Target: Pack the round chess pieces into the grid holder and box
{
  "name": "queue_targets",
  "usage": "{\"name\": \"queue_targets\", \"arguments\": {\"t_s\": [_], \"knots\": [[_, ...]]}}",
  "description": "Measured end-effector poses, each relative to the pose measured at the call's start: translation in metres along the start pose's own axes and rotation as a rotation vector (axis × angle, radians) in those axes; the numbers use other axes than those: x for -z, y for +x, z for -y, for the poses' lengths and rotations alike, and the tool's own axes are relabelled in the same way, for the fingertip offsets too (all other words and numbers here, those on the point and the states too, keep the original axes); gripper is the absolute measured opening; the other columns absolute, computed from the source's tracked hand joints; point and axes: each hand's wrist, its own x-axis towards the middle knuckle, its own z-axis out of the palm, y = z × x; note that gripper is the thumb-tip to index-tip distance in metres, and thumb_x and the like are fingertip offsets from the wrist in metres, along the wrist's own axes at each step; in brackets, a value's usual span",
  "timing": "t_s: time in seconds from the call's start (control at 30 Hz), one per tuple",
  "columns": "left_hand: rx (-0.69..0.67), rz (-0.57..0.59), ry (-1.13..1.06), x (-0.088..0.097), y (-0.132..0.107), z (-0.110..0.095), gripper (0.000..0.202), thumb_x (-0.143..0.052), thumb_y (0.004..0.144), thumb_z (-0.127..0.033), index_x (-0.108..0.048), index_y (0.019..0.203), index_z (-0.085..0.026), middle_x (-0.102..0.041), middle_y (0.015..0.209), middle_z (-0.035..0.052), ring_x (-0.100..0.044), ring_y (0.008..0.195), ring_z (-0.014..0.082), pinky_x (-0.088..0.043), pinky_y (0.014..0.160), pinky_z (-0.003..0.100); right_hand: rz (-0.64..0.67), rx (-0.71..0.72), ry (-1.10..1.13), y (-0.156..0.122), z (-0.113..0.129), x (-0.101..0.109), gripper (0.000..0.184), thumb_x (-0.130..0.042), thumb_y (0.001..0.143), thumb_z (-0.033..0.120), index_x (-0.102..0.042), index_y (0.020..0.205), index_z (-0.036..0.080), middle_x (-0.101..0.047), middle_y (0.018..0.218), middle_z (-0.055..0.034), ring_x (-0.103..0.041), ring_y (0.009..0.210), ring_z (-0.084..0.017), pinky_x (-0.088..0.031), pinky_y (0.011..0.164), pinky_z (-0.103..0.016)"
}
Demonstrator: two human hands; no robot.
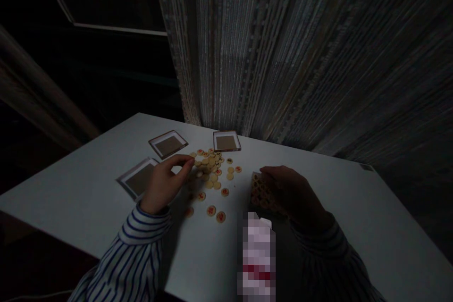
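Note:
Round wooden Chinese chess pieces (212, 163), some with red or dark characters, lie in a loose pile at the middle of the white table. Over the pile's left edge my left hand (168, 181) has thumb and forefinger pinched together. A piece shows right by those fingertips, but whether it is between them is unclear. A small box (260, 198) on the right holds several pieces in rows, characters up. My right hand (292, 193) is curled over this box in deep shadow. Its fingers are mostly hidden, so I cannot see their grip.
Three shallow clear-walled boxes or lids stand beyond the pile: one far left (168, 145), one at the back (226, 141), one (139, 179) behind my left hand. A blurred-out pale packet (256, 255) lies in front. Curtains (247, 47) hang along the table's (88, 184) back edge.

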Motion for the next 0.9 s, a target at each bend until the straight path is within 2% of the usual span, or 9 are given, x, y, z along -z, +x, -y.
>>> {"name": "queue_targets", "arguments": {"t_s": [0.13, 0.3, 0.47, 0.7, 0.9], "knots": [[-0.007, -0.014, 0.022, 0.001, -0.003, 0.013, 0.029, -0.050, 0.078, -0.040, -0.067, 0.085, -0.017, -0.071, 0.085, 0.0029, -0.064, 0.074, 0.0162, -0.051, 0.066, 0.023, 0.055, 0.032, -0.018, 0.002, 0.008, -0.005, 0.031, -0.034, 0.090, 0.023, -0.063, 0.088, 0.015, -0.066, 0.074, -0.0066, -0.057, 0.066, -0.017, -0.041, 0.060, -0.028], [0.024, -0.018, 0.023, 0.000, -0.004, 0.024, 0.030, -0.051, 0.077, -0.041, -0.067, 0.087, -0.017, -0.071, 0.086, 0.0033, -0.064, 0.074, 0.0160, -0.050, 0.061, 0.021, 0.098, 0.046, -0.038, 0.006, 0.015, -0.010, 0.027, -0.036, 0.087, 0.019, -0.063, 0.090, 0.015, -0.067, 0.078, -0.0083, -0.058, 0.069, -0.017, -0.041, 0.062, -0.028], [0.058, -0.017, -0.001, -0.002, -0.004, 0.029, 0.032, -0.050, 0.077, -0.041, -0.067, 0.085, -0.016, -0.071, 0.085, 0.0040, -0.064, 0.070, 0.0158, -0.049, 0.055, 0.021, 0.120, 0.058, -0.021, 0.009, 0.018, -0.015, 0.027, -0.037, 0.087, 0.020, -0.063, 0.094, 0.015, -0.067, 0.081, -0.0089, -0.058, 0.070, -0.018, -0.041, 0.063, -0.029], [0.064, -0.005, -0.032, -0.005, 0.000, 0.031, 0.032, -0.049, 0.076, -0.041, -0.067, 0.085, -0.016, -0.071, 0.084, 0.0041, -0.064, 0.071, 0.0163, -0.050, 0.058, 0.022, 0.168, 0.023, -0.025, 0.012, 0.022, -0.022, 0.025, -0.040, 0.086, 0.020, -0.062, 0.095, 0.016, -0.067, 0.081, -0.0078, -0.058, 0.071, -0.017, -0.040, 0.063, -0.029], [0.056, -0.015, -0.025, -0.014, 0.003, 0.039, 0.031, -0.049, 0.077, -0.041, -0.067, 0.085, -0.017, -0.071, 0.085, 0.0038, -0.064, 0.067, 0.0160, -0.051, 0.058, 0.023, 0.207, 0.061, -0.022, 0.016, 0.025, -0.031, 0.019, -0.044, 0.085, 0.018, -0.061, 0.093, 0.016, -0.066, 0.081, -0.0072, -0.057, 0.072, -0.017, -0.038, 0.065, -0.029]]}}
